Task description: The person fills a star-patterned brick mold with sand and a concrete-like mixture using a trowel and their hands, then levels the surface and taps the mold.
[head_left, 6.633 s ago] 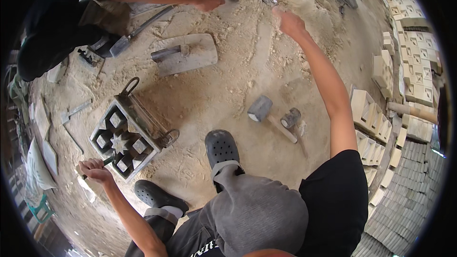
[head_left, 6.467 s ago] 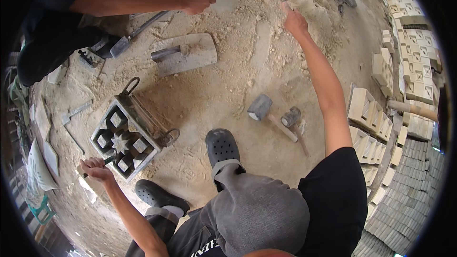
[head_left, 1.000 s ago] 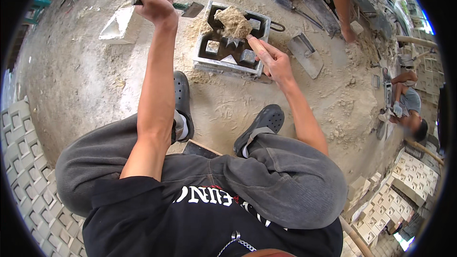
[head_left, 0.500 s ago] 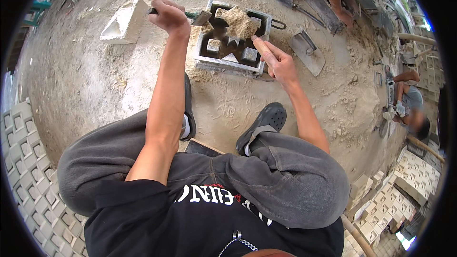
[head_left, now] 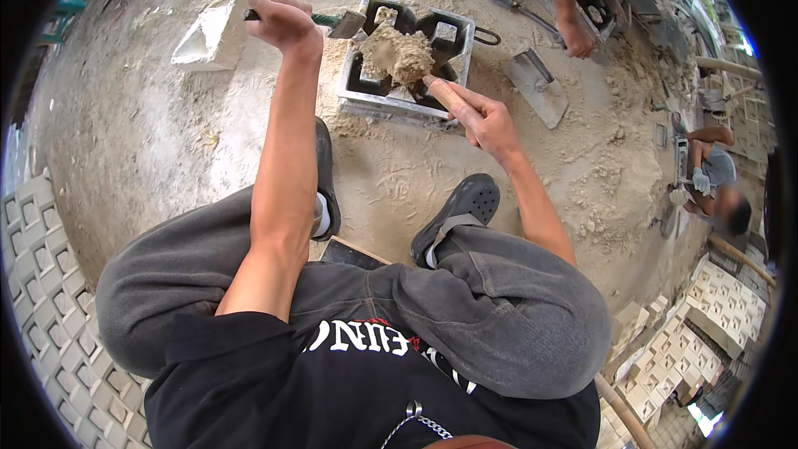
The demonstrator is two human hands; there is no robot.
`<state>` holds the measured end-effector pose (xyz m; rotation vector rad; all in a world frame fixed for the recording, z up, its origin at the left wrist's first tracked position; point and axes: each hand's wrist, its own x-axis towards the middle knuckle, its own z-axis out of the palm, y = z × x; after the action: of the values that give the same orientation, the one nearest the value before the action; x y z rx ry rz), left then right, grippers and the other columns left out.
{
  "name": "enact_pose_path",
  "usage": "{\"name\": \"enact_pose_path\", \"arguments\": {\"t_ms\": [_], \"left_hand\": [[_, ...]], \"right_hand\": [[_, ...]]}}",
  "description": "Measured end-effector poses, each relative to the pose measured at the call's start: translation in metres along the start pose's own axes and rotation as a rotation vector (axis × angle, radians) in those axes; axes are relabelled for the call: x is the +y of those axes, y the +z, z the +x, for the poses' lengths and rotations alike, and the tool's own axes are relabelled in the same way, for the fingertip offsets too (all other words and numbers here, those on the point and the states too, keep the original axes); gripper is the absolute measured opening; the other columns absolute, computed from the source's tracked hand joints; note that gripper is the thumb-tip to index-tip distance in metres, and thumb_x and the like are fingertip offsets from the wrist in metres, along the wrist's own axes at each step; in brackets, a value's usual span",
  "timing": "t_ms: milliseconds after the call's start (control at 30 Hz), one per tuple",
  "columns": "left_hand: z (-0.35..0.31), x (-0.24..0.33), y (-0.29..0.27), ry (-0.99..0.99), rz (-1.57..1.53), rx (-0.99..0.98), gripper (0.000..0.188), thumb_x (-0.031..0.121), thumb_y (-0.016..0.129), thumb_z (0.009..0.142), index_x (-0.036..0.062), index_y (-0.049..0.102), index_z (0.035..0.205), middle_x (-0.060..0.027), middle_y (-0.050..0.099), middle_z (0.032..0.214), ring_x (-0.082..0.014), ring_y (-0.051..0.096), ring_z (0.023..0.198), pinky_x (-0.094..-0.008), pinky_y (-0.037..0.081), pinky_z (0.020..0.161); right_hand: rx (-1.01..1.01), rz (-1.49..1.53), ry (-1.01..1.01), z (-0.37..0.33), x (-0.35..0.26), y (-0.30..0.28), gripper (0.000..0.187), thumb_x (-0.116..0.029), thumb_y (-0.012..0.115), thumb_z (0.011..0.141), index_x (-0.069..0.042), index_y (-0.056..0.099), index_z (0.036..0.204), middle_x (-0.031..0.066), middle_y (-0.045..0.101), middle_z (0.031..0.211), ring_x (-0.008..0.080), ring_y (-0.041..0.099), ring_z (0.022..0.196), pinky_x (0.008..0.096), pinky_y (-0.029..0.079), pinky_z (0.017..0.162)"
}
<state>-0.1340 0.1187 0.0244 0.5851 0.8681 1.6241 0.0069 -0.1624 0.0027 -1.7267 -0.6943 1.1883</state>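
A square metal mould (head_left: 399, 110) with several block-like cores sits on the ground in front of me. My left hand (head_left: 285, 21) grips the dark handle of a trowel (head_left: 347, 25), whose blade is at the mould's left edge. My right hand (head_left: 492, 126) is closed round the wooden handle (head_left: 449, 98) of another tool. Its working end is hidden under a lump of damp sandy mix (head_left: 401, 54) above the middle of the mould. Dark gaps show between the cores, and the mix covers part of them.
To the left stands a white hollowed block (head_left: 212, 37). A flat metal blade tool (head_left: 539, 91) lies right of the mould. Another person's hand (head_left: 575, 38) works at the upper right; a crouching person (head_left: 716, 168) is farther right. Patterned blocks (head_left: 50, 283) line the left.
The lump of mix has moved left and nearer me over the mould, with my right hand drawn slightly left. My left hand and trowel have shifted a little left. The other person's hand has moved left.
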Motion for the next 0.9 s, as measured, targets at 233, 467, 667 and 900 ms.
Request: {"name": "enact_pose_path", "arguments": {"t_ms": [233, 467, 667, 900], "left_hand": [[0.006, 0.008, -0.003, 0.042, 0.009, -0.038, 0.033, 0.027, 0.047, 0.094, 0.0079, 0.034, 0.069, -0.0003, 0.033, 0.043, -0.0124, 0.026, 0.036, -0.0302, 0.025, 0.034], [-0.001, 0.007, -0.002, 0.002, -0.003, -0.038, 0.032, 0.026, 0.048, 0.093, 0.0058, 0.033, 0.073, 0.0000, 0.032, 0.044, -0.0118, 0.026, 0.037, -0.0300, 0.023, 0.034], [-0.011, -0.003, -0.003, -0.045, -0.006, -0.074, 0.034, 0.028, 0.051, 0.092, 0.0051, 0.032, 0.075, -0.0007, 0.033, 0.046, -0.0119, 0.027, 0.037, -0.0302, 0.022, 0.035], [-0.029, -0.005, 0.005, -0.102, -0.010, -0.063, 0.035, 0.028, 0.051, 0.092, 0.0037, 0.031, 0.078, -0.0012, 0.032, 0.047, -0.0121, 0.028, 0.037, -0.0302, 0.022, 0.034]], "right_hand": [[-0.044, -0.062, -0.022, 0.008, 0.006, -0.007, 0.040, -0.022, 0.063, 0.090, -0.012, 0.060, 0.129, 0.0001, 0.066, 0.079, 0.0028, 0.043, 0.048, 0.0213, 0.036, 0.043], [-0.036, -0.098, -0.018, -0.003, 0.013, -0.030, 0.040, -0.018, 0.064, 0.090, -0.009, 0.060, 0.128, -0.0008, 0.064, 0.078, 0.0035, 0.043, 0.047, 0.0207, 0.035, 0.042], [0.003, -0.135, -0.006, -0.023, 0.020, -0.047, 0.040, -0.018, 0.065, 0.089, -0.010, 0.061, 0.128, -0.0007, 0.065, 0.080, 0.0037, 0.043, 0.050, 0.0213, 0.035, 0.044], [0.079, -0.126, 0.045, -0.041, 0.025, -0.055, 0.039, -0.018, 0.064, 0.089, -0.011, 0.061, 0.128, 0.0010, 0.067, 0.082, 0.0035, 0.042, 0.050, 0.0211, 0.035, 0.044]]}}
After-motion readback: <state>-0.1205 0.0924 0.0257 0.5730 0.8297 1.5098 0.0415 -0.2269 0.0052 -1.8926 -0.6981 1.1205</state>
